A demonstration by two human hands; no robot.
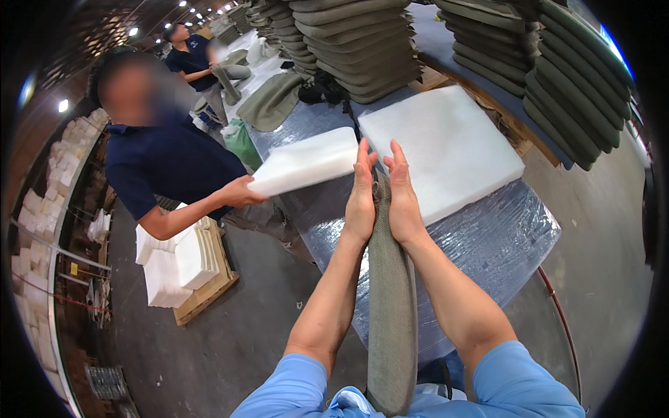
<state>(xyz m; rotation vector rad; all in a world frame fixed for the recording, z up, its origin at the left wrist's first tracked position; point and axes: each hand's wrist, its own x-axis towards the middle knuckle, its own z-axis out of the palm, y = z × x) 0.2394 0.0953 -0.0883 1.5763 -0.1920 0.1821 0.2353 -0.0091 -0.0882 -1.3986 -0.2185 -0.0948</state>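
A grey-green fabric-covered cushion (391, 299) stands on its narrow edge between my arms, its near end close to my body. My left hand (359, 198) presses flat against its left side at the far end. On the opposite side, my right hand (404, 202) does the same, fingers pointing away from me, so the cushion is squeezed between both palms. Just beyond my right hand, a thick white foam slab (446, 146) lies on the plastic-wrapped table (495, 240). At the left, a co-worker in a dark shirt holds another white foam slab (306, 161) beside my fingertips.
Tall stacks of grey-green cushions (362, 45) rise at the back, with more stacks (578, 90) at the far right. A loose grey-green cover (270, 102) lies on the table. White foam pieces (195, 258) sit on a wooden pallet (209, 292) at left. A second co-worker stands farther back.
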